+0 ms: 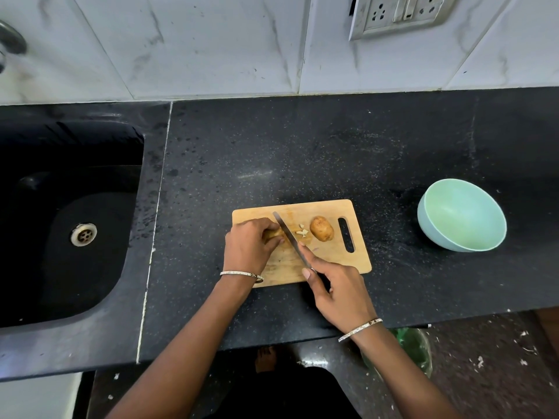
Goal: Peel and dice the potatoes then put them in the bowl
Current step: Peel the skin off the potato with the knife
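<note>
My left hand (251, 246): one thin silver-toned bangle (242, 275) at the wrist, small dark patterned stretch on it. My right hand (341, 294): second bangle (360, 329), same look, patterned stretch too. Both forearms bare to the bottom edge. Right-side thumbnail (306, 273) short, pale. Bare foot (266, 358), lower centre.

- potato (321, 228): brown, skin on, whole, lying on the cutting board (357, 258) by its handle slot
- second potato (272, 234): on the board's left side, mostly covered
- pale cut bits (302, 232): between the two
- bowl (462, 215): light green, upright, well right of the board
</note>
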Demonstrator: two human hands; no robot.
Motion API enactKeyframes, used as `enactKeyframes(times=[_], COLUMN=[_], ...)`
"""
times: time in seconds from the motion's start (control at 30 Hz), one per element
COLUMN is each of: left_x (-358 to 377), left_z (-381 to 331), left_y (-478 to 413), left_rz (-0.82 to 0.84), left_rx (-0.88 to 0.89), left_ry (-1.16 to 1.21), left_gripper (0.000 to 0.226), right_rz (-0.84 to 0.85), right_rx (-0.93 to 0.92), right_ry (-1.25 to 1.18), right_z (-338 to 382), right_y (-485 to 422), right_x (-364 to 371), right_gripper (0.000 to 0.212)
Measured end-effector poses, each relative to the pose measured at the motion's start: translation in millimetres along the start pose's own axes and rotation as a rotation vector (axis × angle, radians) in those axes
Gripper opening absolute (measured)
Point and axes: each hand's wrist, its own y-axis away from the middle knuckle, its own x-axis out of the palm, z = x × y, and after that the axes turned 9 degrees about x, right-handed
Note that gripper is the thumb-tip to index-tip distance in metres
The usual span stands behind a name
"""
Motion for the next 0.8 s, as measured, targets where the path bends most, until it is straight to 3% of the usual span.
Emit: enactKeyframes(times=[0.47, 0.8], left_x=[-2, 0], left_z=[2, 4], left_y=[-3, 0], left_rz=[0.021, -0.003], left_rx=[-0.008, 0.033], left_ry=[0.000, -0.032], left_gripper=[0.014, 0.019], right_rz=[0.008, 0.007], right_rx=[0.020, 0.041], right_ry=[0.158, 0.139], right_z=[22, 12], right_y=[-11, -2], right_x=[12, 18], right_gripper=[0.054, 0.057])
